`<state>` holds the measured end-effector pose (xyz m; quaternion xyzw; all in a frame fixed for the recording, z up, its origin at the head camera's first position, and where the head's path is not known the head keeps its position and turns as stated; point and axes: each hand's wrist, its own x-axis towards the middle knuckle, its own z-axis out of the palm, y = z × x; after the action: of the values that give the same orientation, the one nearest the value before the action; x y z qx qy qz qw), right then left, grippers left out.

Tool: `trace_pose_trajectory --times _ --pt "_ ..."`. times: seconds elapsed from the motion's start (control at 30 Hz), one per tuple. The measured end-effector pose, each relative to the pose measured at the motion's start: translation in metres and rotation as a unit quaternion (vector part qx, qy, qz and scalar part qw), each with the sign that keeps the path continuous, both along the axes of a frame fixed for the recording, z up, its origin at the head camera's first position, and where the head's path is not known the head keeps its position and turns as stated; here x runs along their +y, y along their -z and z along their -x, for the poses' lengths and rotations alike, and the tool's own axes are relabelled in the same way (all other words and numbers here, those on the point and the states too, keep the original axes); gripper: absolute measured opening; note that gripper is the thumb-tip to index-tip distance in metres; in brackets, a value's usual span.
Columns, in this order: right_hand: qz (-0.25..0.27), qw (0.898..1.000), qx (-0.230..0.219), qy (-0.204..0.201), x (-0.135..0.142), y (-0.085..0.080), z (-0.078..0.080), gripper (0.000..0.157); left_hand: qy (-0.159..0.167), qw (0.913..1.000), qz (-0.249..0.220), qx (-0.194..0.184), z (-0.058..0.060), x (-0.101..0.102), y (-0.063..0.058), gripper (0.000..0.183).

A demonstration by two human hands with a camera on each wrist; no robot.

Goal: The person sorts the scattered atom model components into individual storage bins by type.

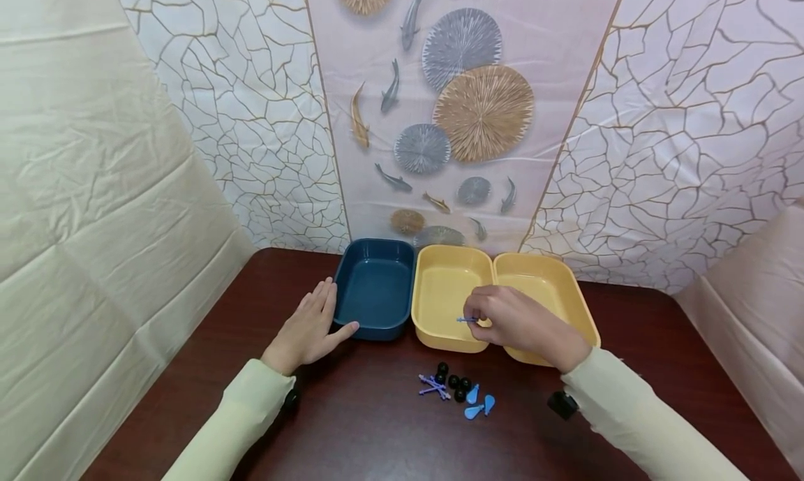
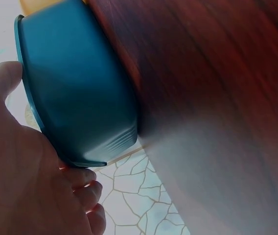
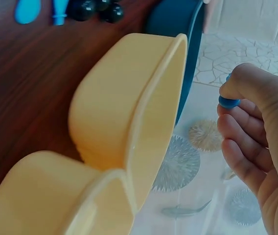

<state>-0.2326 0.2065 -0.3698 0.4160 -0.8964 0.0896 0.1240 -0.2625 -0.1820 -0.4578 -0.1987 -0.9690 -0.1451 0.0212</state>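
My left hand (image 1: 306, 329) rests at the near left corner of the dark blue tray (image 1: 377, 331), fingers stretched along its left rim and thumb spread over the front edge. In the left wrist view the thumb (image 2: 9, 78) touches the rim. Over the middle yellow tray (image 1: 449, 343), my right hand (image 1: 511, 318) pinches a thin blue stick (image 1: 466, 320) between thumb and fingers. Only its rounded blue end (image 3: 229, 102) shows in the right wrist view; the rest is hidden by the fingers.
Another yellow tray (image 1: 590, 327) stands on the right, partly under my right forearm. In front of the trays lie purple sticks (image 1: 433, 387), several black balls (image 1: 460, 395) and light blue drop-shaped pieces (image 1: 474, 412). A patterned cloth (image 1: 465, 188) hangs behind the table.
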Motion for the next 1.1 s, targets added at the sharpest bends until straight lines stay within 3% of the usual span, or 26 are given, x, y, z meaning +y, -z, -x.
trace_pose_trajectory --times 0.5,0.87,1.1 --pt "0.034 0.999 -0.009 -0.019 -0.049 0.003 0.039 0.005 -0.002 1.0000 0.002 -0.002 0.000 0.000 0.000 0.098" --pt "0.031 0.999 -0.036 -0.024 -0.094 0.019 0.069 0.006 -0.008 0.9999 0.012 -0.003 0.001 -0.002 0.001 0.099" --pt "0.038 0.996 -0.082 -0.024 -0.116 0.034 0.085 0.003 -0.002 1.0000 0.008 -0.003 0.002 -0.002 0.001 0.099"
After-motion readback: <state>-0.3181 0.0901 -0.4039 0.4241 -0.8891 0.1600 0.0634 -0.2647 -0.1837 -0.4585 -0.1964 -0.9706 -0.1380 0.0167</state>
